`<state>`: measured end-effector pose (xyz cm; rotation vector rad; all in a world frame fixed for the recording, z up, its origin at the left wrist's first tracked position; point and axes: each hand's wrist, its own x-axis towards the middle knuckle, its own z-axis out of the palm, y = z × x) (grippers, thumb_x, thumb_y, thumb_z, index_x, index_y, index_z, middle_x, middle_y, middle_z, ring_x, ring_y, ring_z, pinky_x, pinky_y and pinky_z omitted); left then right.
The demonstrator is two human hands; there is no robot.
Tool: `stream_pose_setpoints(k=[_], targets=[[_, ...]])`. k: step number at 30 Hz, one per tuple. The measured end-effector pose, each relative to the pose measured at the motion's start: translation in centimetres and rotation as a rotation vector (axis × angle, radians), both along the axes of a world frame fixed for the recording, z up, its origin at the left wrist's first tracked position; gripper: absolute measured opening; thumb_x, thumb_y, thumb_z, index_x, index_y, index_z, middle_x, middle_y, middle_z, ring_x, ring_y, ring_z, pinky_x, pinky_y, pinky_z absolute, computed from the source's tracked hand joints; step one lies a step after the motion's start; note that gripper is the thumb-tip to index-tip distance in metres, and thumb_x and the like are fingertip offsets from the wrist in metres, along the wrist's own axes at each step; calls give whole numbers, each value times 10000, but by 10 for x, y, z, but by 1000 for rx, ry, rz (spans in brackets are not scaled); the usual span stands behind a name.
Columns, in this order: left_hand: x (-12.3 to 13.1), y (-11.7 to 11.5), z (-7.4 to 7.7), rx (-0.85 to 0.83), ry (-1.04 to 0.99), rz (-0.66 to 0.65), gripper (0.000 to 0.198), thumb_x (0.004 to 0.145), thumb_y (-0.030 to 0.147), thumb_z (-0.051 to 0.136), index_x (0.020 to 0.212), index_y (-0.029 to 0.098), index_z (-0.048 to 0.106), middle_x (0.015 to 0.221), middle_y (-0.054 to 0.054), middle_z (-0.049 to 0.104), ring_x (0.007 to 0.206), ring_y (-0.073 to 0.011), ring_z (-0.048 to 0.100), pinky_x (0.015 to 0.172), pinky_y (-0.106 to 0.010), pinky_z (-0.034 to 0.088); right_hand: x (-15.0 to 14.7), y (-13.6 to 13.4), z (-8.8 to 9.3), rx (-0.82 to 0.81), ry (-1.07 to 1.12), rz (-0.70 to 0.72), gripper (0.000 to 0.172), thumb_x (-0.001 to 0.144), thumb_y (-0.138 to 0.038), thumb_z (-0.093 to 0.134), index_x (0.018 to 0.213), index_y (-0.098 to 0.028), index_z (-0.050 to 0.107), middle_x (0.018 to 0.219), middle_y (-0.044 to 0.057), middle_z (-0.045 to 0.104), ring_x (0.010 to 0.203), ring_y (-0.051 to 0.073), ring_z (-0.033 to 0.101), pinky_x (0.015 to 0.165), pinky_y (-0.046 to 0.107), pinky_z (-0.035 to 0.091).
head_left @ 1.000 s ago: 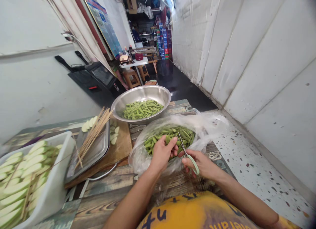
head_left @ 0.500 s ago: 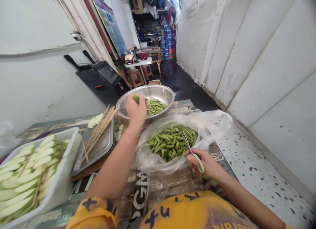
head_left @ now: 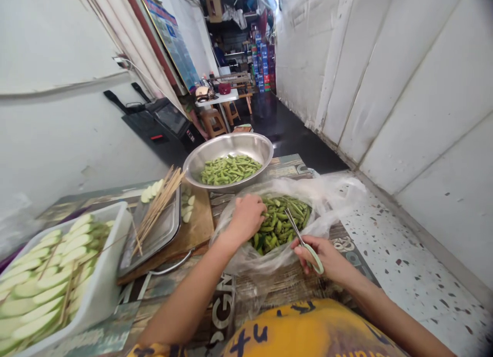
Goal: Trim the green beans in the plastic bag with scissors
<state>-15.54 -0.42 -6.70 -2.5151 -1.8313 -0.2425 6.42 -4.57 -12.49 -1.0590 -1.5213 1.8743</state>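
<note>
My left hand (head_left: 246,217) reaches into a clear plastic bag (head_left: 331,192) of green pods (head_left: 283,221), its fingers curled down among them; what they hold is hidden. My right hand (head_left: 327,257) grips pale green-handled scissors (head_left: 304,241) at the bag's near right edge, blades pointing up over the pods. Behind the bag stands a steel bowl (head_left: 231,144) with cut green pods (head_left: 229,169) in it.
A wooden board (head_left: 196,228) carries a metal tray (head_left: 162,231) with bamboo skewers (head_left: 159,203) and pale slices. A white tub (head_left: 103,275) at the left holds skewered pale green slices. White walls run along both sides; stools and a table stand far back.
My left hand, which was over the steel bowl half a second ago, has come back into the bag of pods. The right hand with the scissors has barely moved.
</note>
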Motion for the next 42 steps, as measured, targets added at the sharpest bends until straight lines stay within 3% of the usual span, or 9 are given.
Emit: stream_pose_setpoints(k=[4, 8, 17, 25, 35, 38, 42], targets=[[6, -10, 2, 75, -207, 9, 115, 784, 322, 635, 817, 231, 697, 886, -32, 701, 851, -195, 595, 789, -346, 327, -3, -1, 2, 62, -18, 13, 395, 779, -529, 594, 895, -154, 549, 569, -48, 475, 479, 96, 476, 428, 190, 349], [19, -24, -4, 111, -160, 30, 157, 710, 326, 715, 689, 188, 643, 689, -18, 667, 727, -193, 578, 718, -334, 307, -5, -2, 7, 179, -115, 35, 408, 787, -530, 586, 927, -147, 566, 590, -34, 496, 521, 111, 481, 457, 201, 348], [26, -35, -9, 147, -286, 43, 202, 714, 345, 709, 679, 170, 615, 675, -12, 652, 686, -178, 553, 707, -314, 331, -8, 1, 13, 320, -238, 52, 408, 822, -522, 540, 945, -136, 588, 594, -20, 513, 553, 128, 477, 493, 217, 347], [27, -37, -6, 97, -328, 80, 198, 699, 334, 719, 641, 173, 620, 661, -12, 655, 664, -171, 554, 705, -321, 335, -6, 3, 22, 339, -233, 68, 380, 777, -483, 615, 931, -135, 614, 638, -19, 479, 606, 124, 441, 545, 217, 350], [29, -38, 2, 9, -373, 114, 120, 710, 296, 687, 717, 180, 655, 763, -42, 617, 780, -195, 551, 688, -302, 390, -15, -5, 8, 198, -129, -1, 361, 791, -523, 576, 749, -165, 553, 466, -57, 442, 402, 95, 424, 410, 198, 332], [27, -38, 2, -86, -498, 141, 95, 720, 273, 656, 760, 187, 652, 655, -6, 602, 643, -159, 549, 613, -278, 401, -15, -4, 8, 133, -108, -32, 378, 756, -533, 612, 735, -163, 535, 470, -63, 441, 370, 84, 420, 379, 194, 338], [28, -36, 2, -176, -907, 221, 116, 746, 264, 594, 813, 176, 627, 669, -5, 647, 599, -143, 600, 601, -267, 476, -11, -3, 9, 65, -31, 21, 429, 751, -561, 607, 894, -161, 545, 564, -45, 483, 450, 99, 474, 366, 180, 363]])
